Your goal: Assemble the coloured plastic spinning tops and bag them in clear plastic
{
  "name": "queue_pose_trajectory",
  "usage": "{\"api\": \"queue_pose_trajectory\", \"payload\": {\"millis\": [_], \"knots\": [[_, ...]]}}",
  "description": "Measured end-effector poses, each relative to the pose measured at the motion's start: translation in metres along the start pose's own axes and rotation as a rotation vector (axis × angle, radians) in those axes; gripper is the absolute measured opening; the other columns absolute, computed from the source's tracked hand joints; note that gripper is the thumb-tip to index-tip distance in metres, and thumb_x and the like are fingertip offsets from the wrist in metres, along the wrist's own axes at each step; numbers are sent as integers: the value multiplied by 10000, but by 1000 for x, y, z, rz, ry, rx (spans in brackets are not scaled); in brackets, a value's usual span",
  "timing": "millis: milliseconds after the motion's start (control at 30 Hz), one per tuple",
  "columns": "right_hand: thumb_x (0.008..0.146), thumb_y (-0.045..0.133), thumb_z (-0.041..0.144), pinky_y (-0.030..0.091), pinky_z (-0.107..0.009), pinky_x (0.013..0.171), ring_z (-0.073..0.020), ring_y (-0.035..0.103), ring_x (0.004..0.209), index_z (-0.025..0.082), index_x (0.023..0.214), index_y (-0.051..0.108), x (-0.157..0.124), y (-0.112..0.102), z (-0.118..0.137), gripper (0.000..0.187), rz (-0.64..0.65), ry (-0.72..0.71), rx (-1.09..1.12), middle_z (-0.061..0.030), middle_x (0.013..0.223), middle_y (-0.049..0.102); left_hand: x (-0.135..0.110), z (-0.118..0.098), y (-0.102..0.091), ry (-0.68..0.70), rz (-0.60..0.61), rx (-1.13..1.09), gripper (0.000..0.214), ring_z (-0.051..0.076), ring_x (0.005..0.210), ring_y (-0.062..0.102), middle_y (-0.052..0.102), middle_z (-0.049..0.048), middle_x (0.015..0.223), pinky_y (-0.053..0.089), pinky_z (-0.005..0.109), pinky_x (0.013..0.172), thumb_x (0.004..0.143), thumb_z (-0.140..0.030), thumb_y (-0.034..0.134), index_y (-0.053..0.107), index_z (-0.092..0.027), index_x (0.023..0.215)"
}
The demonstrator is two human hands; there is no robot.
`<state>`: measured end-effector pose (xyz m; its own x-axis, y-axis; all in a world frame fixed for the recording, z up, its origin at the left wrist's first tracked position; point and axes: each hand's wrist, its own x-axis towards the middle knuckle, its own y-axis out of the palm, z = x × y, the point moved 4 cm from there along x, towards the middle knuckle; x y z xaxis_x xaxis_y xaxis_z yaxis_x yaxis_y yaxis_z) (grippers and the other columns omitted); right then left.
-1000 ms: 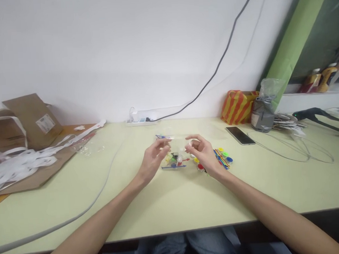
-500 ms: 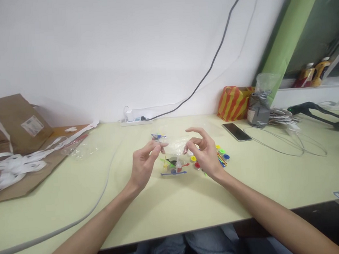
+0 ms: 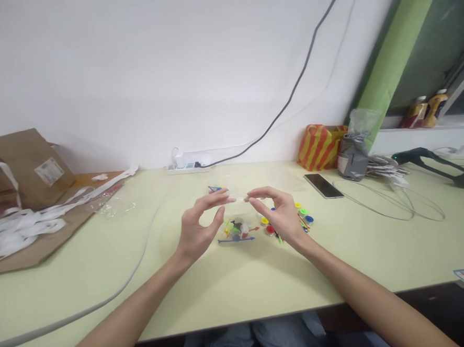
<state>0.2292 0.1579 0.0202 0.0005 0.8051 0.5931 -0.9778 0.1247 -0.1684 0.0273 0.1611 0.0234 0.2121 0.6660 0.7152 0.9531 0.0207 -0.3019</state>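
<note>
I hold both hands out over the pale tabletop (image 3: 224, 299), facing each other with their fingertips close together but apart. My left hand (image 3: 194, 231) is curved, with the thumb spread well away from the fingers. My right hand (image 3: 285, 220) bends in toward it; the thumb tip sits so near the fingers that I can't make out from here whether they pinch anything. Something clear and shiny shows between the fingertips, too faint for me to name. Between my wrists and just below the fingers lies a cluster of small coloured pieces (image 3: 239, 228) amid transparent material, with a blue arrow-ended stick (image 3: 236, 240) along its near side and a red tip pointing right. Close to my right hand, partly hidden by it, I see a red round cap (image 3: 270, 229), a yellow cap (image 3: 264, 220), a green cap (image 3: 303, 212), a blue cap (image 3: 309, 219) and some thin coloured sticks. A small blue piece (image 3: 214, 189) lies just beyond my left fingers. Farther right rests a dark-screened phone (image 3: 323, 185), with a red-and-yellow striped bag (image 3: 320, 148) behind it near the wall; a power strip (image 3: 188, 170) lies along the back edge, and white strips (image 3: 27, 233) are heaped on cardboard at far left.
</note>
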Motion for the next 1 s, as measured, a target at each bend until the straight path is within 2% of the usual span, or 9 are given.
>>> {"api": "queue_pose_trajectory", "payload": {"millis": [133, 267, 400, 567, 667, 733, 833, 900, 1000], "knots": [[878, 719, 380, 466, -375, 913, -225, 660, 983, 240, 958, 764, 1, 1, -4, 167, 22, 11, -32, -48, 989, 749, 3, 2, -2, -10, 3, 8, 155, 286, 1250, 591, 747, 59, 1050, 425, 471, 1112, 941, -252, 644, 723, -243, 1074], [845, 760, 397, 460, -376, 937, -217, 635, 1000, 239, 838, 751, 0, 3, -5, 159, 87, -51, -28, -48, 996, 710, 5, 4, -3, 21, -29, 26, 56, 259, 1034, 643, 693, 64, 964, 492, 406, 968, 910, -286, 693, 719, -236, 914], [863, 732, 423, 471, -372, 936, -208, 643, 960, 215, 793, 729, 2, 5, -7, 219, 128, -24, -11, -47, 970, 694, 6, 9, -3, -29, -17, -58, 152, 248, 1035, 622, 646, 80, 1015, 477, 379, 956, 922, -332, 680, 652, -206, 843], [883, 684, 454, 515, -327, 752, -193, 658, 747, 192, 790, 714, 0, 10, -10, 280, 179, 104, 56, -27, 755, 706, 5, 17, 0, -186, 42, -161, 272, 188, 737, 602, 606, 27, 735, 473, 307, 750, 947, -406, 649, 583, -185, 803], [870, 688, 468, 528, -321, 738, -195, 675, 735, 179, 778, 705, 4, 10, -18, 305, 141, 109, 107, -46, 751, 719, 4, 20, -1, -179, 38, -133, 325, 180, 721, 561, 579, 21, 718, 440, 292, 725, 966, -433, 608, 574, -185, 758], [846, 705, 492, 533, -312, 672, -191, 669, 673, 166, 792, 693, 17, 7, -27, 330, 101, 112, 174, -56, 719, 711, 4, 23, -4, -174, 6, -113, 357, 184, 732, 546, 567, 22, 722, 429, 297, 739, 1000, -442, 536, 563, -190, 748], [795, 740, 512, 493, -271, 529, -162, 621, 567, 155, 828, 654, 57, -2, -48, 369, -4, 146, 238, -53, 702, 680, 5, 33, -8, -190, -19, -72, 364, 193, 736, 529, 556, 23, 741, 427, 310, 749, 1028, -445, 448, 555, -199, 781], [787, 732, 504, 448, -236, 462, -134, 587, 533, 161, 857, 617, 89, -6, -70, 368, -79, 284, 223, -37, 722, 657, 6, 41, -9, -206, -8, -15, 327, 203, 765, 533, 567, 28, 783, 426, 318, 757, 1028, -442, 428, 565, -207, 845], [825, 687, 425, 427, -217, 433, -112, 545, 486, 157, 862, 587, 130, -2, -103, 289, -69, 403, 186, -22, 685, 626, 6, 51, -7, -210, 47, 117, 246, 225, 858, 558, 599, 42, 885, 425, 341, 818, 1014, -415, 444, 576, -218, 948]]}}
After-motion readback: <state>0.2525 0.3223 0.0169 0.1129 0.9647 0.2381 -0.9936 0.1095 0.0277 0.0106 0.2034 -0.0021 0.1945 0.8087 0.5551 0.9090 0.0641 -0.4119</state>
